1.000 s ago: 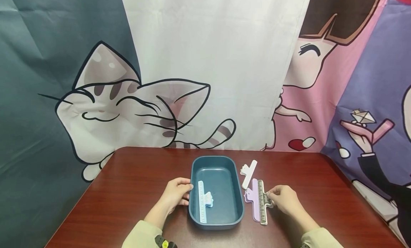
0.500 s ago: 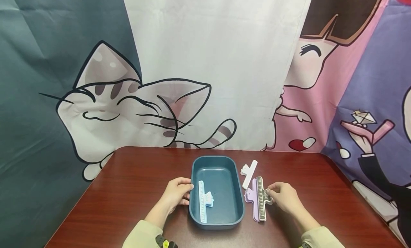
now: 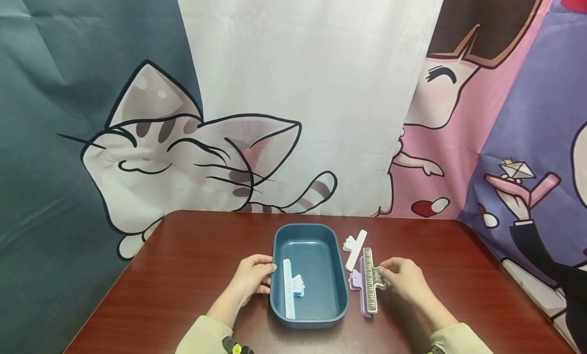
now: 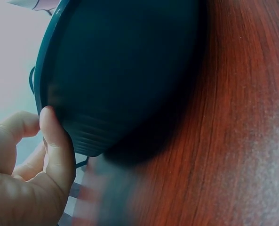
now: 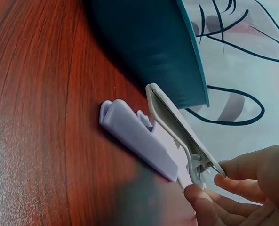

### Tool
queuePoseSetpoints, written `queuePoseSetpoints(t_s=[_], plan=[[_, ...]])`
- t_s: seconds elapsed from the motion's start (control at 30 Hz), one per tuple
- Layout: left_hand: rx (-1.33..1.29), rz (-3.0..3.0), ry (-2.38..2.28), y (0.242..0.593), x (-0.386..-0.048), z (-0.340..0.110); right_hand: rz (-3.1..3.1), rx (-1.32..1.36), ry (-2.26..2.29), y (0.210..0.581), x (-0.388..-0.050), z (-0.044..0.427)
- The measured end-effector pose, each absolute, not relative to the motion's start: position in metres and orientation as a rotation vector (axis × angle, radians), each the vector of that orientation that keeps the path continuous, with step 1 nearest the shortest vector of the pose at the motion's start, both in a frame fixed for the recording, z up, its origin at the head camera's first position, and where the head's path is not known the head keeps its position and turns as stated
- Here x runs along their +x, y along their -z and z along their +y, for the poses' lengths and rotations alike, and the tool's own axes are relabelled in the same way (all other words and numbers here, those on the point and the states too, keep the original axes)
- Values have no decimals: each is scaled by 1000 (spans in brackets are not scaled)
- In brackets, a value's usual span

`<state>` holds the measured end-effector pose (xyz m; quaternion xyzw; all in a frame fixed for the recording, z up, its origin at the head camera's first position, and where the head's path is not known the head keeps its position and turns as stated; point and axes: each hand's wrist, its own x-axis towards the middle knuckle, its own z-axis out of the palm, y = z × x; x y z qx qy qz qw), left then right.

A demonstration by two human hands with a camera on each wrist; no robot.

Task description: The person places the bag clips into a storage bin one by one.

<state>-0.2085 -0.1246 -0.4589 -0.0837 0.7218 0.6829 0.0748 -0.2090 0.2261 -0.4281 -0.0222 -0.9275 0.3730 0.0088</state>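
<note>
My left hand (image 3: 251,278) pinches the left rim of a dark blue rectangular tub (image 3: 323,288). The left wrist view shows thumb and fingers on the edge of the tub (image 4: 115,61). Inside the tub, at its left, lies a light blue bag clip (image 3: 288,291). To the right, my right hand (image 3: 404,280) pinches the handle end of a dark-faced, pale-edged bag clip (image 3: 369,285) with a ruler-like stripe. In the right wrist view this clip (image 5: 179,127) is lifted and tilted beside a purple bag clip (image 5: 137,139) resting on the table.
A white bag clip (image 3: 355,250) lies behind the purple one, close to the tub's right side. All of this is on a reddish-brown wooden table (image 3: 206,242). A printed cloth (image 3: 321,89) with cartoon figures hangs behind the table's far edge.
My right hand has raised the dark-faced bag clip and shifted it slightly left and away, so it now overlaps the purple clip in the head view. The left hand and tub stay put.
</note>
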Motion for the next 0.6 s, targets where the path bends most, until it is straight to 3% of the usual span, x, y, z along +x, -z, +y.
queuePoseSetpoints(t_s=[0.6], plan=[[-249,2157,-2056,457,-207,-124,-2866,-46,-1244,413,-210,213]])
